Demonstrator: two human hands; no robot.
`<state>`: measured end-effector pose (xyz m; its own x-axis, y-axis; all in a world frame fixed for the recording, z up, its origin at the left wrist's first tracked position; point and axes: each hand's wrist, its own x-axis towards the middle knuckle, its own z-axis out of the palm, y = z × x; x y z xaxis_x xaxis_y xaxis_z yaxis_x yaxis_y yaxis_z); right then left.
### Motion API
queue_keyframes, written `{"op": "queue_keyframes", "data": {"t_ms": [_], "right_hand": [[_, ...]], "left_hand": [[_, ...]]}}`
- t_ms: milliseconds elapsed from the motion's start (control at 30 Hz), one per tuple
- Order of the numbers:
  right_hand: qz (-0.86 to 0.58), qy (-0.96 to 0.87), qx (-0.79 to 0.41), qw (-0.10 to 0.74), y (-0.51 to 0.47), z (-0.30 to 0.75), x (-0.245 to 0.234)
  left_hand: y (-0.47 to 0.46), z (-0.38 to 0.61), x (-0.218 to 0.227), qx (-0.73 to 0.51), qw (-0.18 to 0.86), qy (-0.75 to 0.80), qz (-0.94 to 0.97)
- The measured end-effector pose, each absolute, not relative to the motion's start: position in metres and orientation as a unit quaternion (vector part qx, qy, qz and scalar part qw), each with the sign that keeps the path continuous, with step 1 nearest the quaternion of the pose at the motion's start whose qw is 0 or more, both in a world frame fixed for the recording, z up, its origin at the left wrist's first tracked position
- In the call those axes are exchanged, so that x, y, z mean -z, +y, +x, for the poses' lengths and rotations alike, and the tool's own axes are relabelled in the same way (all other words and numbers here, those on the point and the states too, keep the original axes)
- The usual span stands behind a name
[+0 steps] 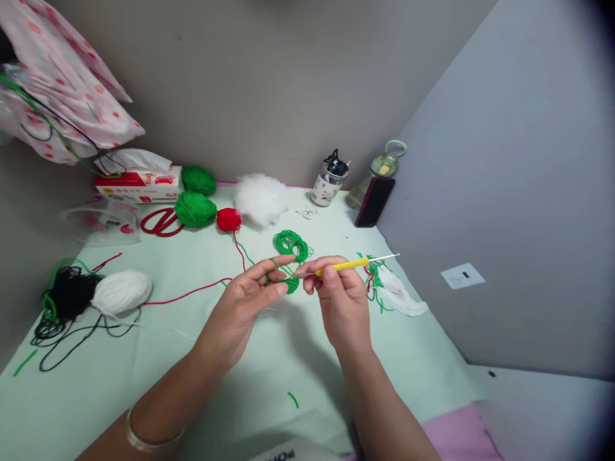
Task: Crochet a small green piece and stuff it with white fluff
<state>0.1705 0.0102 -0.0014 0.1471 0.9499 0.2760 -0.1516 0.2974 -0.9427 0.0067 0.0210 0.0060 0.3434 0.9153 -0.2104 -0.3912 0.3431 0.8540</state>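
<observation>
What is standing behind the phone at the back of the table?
Behind the phone stands a bottle. Its top and left side are visible. The phone covers its lower right part, so I cannot tell what else is there.

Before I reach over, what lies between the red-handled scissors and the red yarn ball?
In the head view, the nearer green yarn ball lies between the red-handled scissors and the red yarn ball.

A red-and-white tissue box [156, 186] stands at the back left, near a hanging pink patterned cloth [77, 86]. Toward the back right, a dark phone [375, 202] stands tilted before a green bottle [384, 166], near a filled cup [326, 190].
</observation>
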Motion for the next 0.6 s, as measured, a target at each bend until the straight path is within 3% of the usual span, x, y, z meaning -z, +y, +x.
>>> {"op": "queue_keyframes", "data": {"t_ms": [167,367,600], "right_hand": [[-0.406,-0.536,-0.408,0.618,0.006,0.173,-0.004],[-0.399,-0.657,-0.240,0.594,-0.006,0.167,-0.002],[-0.406,-0.610,-0.288,0.616,-0.005,0.166,-0.006]], "left_hand": [[0.020,0.004,-0.006,-0.445,0.716,0.379,0.383],[0.018,0.005,-0.004,-0.485,0.640,0.417,0.426],[0.019,0.003,-0.006,-0.474,0.647,0.412,0.432]]}}
